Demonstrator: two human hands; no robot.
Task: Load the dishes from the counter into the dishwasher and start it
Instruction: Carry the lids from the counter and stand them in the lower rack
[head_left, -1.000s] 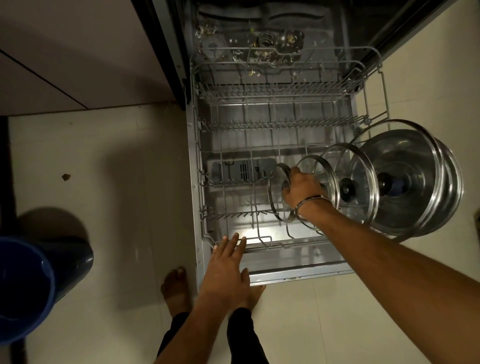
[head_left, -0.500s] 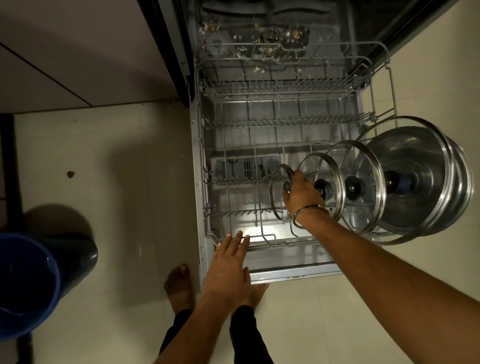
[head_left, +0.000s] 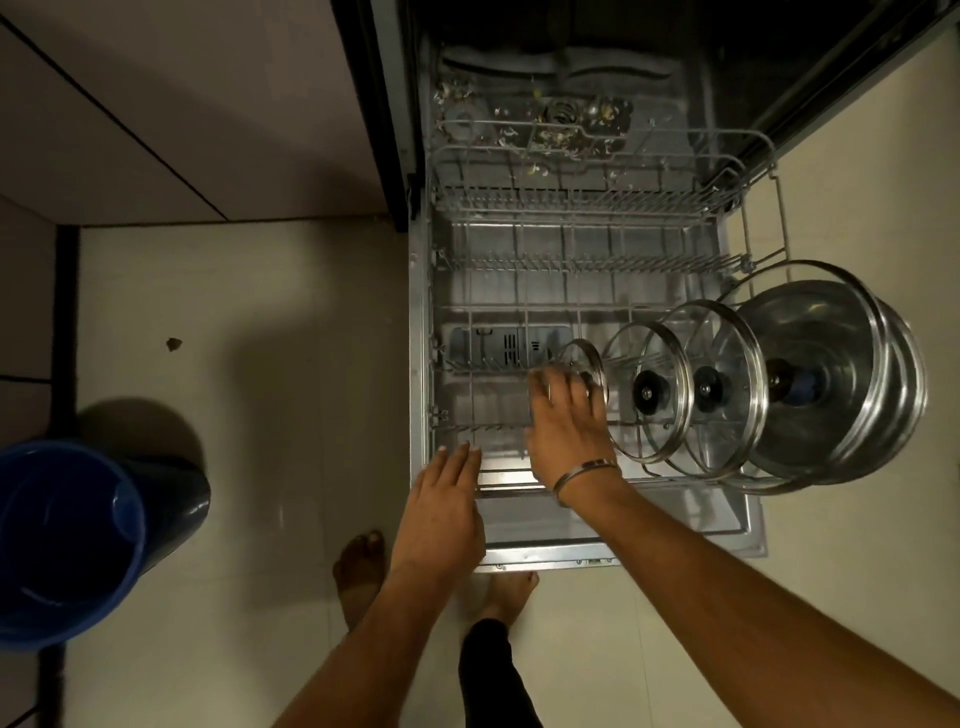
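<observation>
head view | lower rack (head_left: 447, 364) pulled out, centre frame | lids stand on edge in tines at right, smallest glass lid (head_left: 584, 366) leftmost | right hand (head_left: 569, 423) fingers straight, spread beside it, gripping nothing | left hand (head_left: 441, 506) flat, fingers together on rack front, likely steadying

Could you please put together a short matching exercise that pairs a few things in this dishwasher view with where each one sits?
Things:
1. steel lids
2. smallest glass lid
3. blue bucket
4. left hand

Places:
A. on the tiled floor, left of the dishwasher
B. at the front edge of the lower rack
C. at the right end of the row of upright lids
D. at the left end of that row, by the right hand

Pairs: 1-C, 2-D, 3-A, 4-B
</observation>
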